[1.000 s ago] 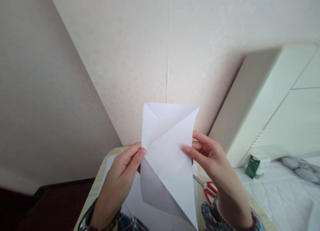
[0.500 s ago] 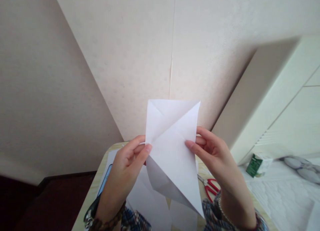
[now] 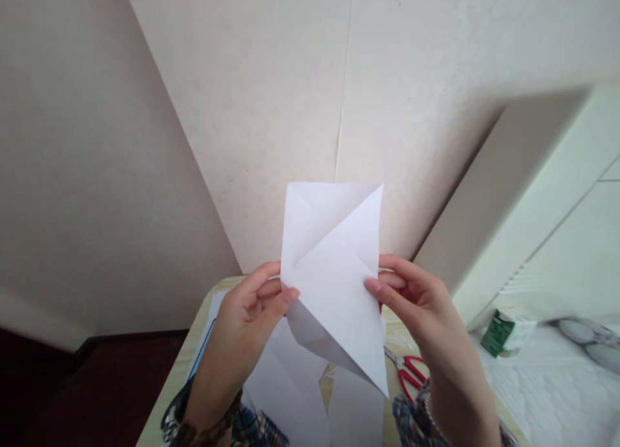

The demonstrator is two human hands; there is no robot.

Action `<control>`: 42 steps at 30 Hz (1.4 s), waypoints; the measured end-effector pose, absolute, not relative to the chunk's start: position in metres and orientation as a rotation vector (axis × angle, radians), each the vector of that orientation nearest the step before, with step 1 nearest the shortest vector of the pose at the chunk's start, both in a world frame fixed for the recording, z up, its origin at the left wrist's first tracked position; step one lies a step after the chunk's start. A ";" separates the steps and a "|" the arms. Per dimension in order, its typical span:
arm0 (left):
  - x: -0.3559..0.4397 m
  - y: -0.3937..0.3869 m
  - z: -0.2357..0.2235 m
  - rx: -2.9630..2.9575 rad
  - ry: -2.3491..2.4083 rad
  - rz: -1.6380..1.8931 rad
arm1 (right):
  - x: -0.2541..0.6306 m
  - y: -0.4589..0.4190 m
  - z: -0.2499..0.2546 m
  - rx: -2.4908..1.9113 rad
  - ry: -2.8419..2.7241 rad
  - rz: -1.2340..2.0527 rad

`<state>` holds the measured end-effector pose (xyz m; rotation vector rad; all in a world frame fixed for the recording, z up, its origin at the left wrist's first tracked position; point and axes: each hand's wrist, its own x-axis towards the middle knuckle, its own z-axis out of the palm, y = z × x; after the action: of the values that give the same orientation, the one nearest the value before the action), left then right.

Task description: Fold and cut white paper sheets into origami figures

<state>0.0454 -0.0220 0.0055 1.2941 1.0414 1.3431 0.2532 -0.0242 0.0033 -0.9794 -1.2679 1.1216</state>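
Note:
Between my two hands a folded sheet of white paper [image 3: 334, 259] is held up above the table. Diagonal creases cross it, and a pointed flap hangs at its lower right. My left hand [image 3: 254, 318] pinches the left edge, thumb in front and fingers behind. On the opposite edge my right hand [image 3: 414, 305] grips it in the same way, its thumb lying on the front face. The fingertips behind the paper are hidden. Below lie more white sheets [image 3: 290, 395], partly covered by the held one. Red-handled scissors [image 3: 409, 371] rest beside my right wrist.
A pale wooden table [image 3: 167, 408] stands against the wall. Part of a phone [image 3: 206, 347] shows behind my left forearm. To the right are a green and white box [image 3: 498, 334], a white quilted surface [image 3: 547, 395] and a white cabinet [image 3: 542, 227].
Both hands keep their hold on the folded paper. Its lower point has come up and tilted, uncovering more of the sheets and table beneath. The camera view has shifted slightly.

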 end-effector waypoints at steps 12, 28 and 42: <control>0.048 -0.023 0.009 1.279 1.144 1.409 | 0.257 -0.025 0.002 -0.962 -1.323 1.089; 0.039 -0.023 0.001 1.257 1.089 1.365 | 0.256 -0.028 0.005 -0.963 -1.346 0.996; 0.039 -0.024 0.005 1.303 1.007 1.425 | 0.254 -0.042 0.012 -0.928 -1.427 0.823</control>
<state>0.0393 -0.0237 0.0049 1.3035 1.0067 1.4253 0.2542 -0.0423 0.0118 -0.9281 -1.4266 0.8233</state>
